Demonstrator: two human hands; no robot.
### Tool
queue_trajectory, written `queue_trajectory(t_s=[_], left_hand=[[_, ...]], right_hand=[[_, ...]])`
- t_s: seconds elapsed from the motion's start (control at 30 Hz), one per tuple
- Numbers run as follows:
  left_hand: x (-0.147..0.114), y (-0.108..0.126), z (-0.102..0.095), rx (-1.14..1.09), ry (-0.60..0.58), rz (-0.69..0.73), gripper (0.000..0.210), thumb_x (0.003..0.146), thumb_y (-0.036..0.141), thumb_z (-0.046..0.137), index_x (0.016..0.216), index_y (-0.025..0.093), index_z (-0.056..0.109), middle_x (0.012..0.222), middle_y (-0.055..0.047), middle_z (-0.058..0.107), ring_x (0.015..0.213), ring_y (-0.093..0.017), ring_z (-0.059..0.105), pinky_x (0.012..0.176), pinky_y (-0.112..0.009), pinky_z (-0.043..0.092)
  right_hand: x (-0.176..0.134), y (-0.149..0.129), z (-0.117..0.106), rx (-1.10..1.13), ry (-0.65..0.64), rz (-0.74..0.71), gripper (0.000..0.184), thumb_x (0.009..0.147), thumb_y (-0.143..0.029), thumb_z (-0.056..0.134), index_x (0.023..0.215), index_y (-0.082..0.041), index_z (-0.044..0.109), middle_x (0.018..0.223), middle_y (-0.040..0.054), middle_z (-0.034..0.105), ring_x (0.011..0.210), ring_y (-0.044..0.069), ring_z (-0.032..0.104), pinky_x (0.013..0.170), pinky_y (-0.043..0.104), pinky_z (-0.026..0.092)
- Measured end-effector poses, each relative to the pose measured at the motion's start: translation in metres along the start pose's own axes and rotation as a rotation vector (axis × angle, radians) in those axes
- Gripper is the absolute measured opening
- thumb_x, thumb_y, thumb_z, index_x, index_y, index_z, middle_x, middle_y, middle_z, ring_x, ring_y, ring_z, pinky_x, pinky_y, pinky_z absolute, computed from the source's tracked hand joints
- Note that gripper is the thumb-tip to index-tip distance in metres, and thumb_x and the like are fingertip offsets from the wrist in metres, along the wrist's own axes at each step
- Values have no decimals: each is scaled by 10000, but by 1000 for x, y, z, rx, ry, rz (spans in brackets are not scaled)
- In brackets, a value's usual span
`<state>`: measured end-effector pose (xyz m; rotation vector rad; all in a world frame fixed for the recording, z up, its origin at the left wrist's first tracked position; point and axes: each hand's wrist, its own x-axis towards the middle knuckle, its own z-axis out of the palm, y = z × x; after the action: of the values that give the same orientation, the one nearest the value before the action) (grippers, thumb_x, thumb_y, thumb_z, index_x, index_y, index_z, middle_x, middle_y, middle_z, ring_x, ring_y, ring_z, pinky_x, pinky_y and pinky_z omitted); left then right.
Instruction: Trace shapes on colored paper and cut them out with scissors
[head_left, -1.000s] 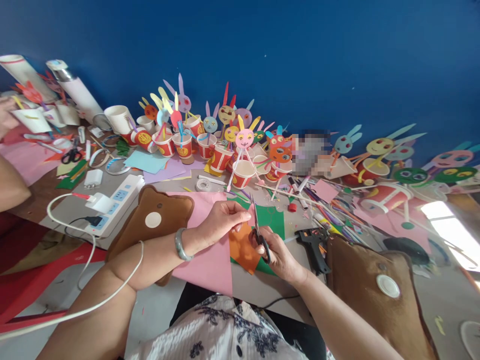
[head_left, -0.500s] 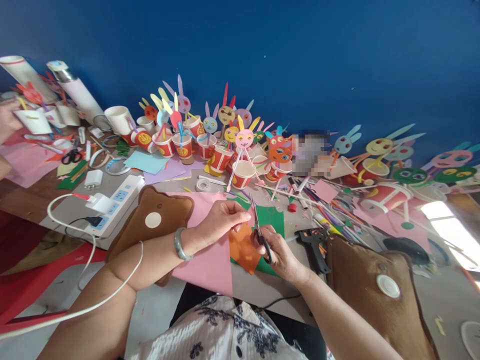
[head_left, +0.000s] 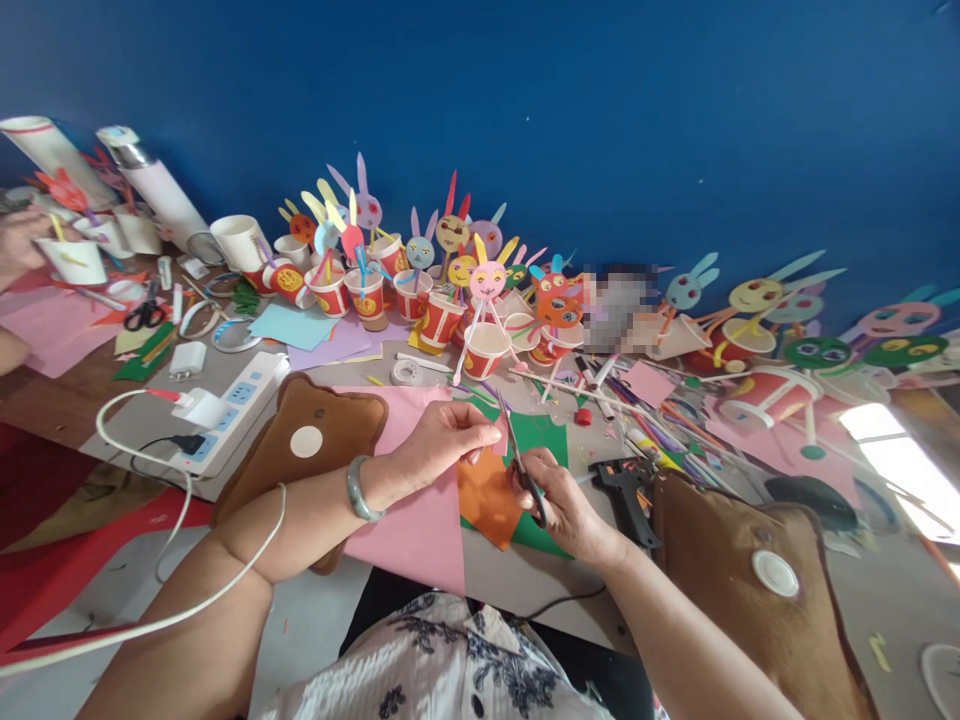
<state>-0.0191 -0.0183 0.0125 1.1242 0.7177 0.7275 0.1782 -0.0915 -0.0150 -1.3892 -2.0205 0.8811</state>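
With thumb and fingers pinched together, my left hand (head_left: 459, 436) holds a small piece of pink paper (head_left: 501, 437), mostly hidden by the fingertips. My right hand (head_left: 559, 495) is closed around the dark handles of a pair of scissors (head_left: 523, 462). Their blades point up and away from me, beside the pink piece; whether they touch it I cannot tell. Below both hands lie orange paper (head_left: 491, 505) and green paper (head_left: 551, 440). A large pink sheet (head_left: 412, 520) reaches under my left forearm.
Paper-cup figures with rabbit ears (head_left: 487, 345) line the back by the blue wall. A black glue gun (head_left: 626, 500) and brown cushion-like pouch (head_left: 750, 590) sit right. Another brown pouch (head_left: 285, 470) and a power strip (head_left: 244, 410) are left. Another person's hand (head_left: 22, 245) is far left.
My hands and the scissors are almost still. At the far left, the other person's hand and a white cup have shifted slightly right and down.
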Motion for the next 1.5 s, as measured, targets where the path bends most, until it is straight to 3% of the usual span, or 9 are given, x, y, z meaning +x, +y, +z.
queue_trajectory(t_s=[0.67,1.07,1.17,1.37,1.5], left_hand=[[-1,3,0,41,-22,14,260,747,344,706,648,137,584,569,12,545,524,-68,452,531,-228,349],[-1,5,0,60,-23,-4,259,737,336,718,641,131,593,599,-4,584,529,-66,463,529,-220,368],[-1,4,1,57,-30,0,271,727,347,726,628,134,589,559,14,550,514,-64,449,513,-216,355],[1,-1,3,10,-15,-2,276,706,349,730,617,142,570,528,25,536,488,-61,445,494,-211,348],[3,-1,3,-16,18,-19,273,704,353,732,638,147,566,510,38,523,474,-61,449,489,-209,349]], right_hand=[[1,4,-31,-24,-127,-22,659,788,-853,306,645,-225,444,625,41,477,683,216,410,665,376,368],[0,1,-42,-43,-180,-60,624,848,-791,337,666,-207,462,642,24,479,689,197,427,660,348,393],[-2,3,-47,-8,-146,-33,639,858,-784,339,668,-195,495,656,29,492,677,186,442,635,326,394],[-5,20,-52,144,57,1,597,849,-763,432,703,-192,523,680,28,512,637,164,447,580,300,361],[-7,20,-44,282,81,-55,570,850,-755,441,732,-203,517,728,41,530,680,184,471,608,319,378]])
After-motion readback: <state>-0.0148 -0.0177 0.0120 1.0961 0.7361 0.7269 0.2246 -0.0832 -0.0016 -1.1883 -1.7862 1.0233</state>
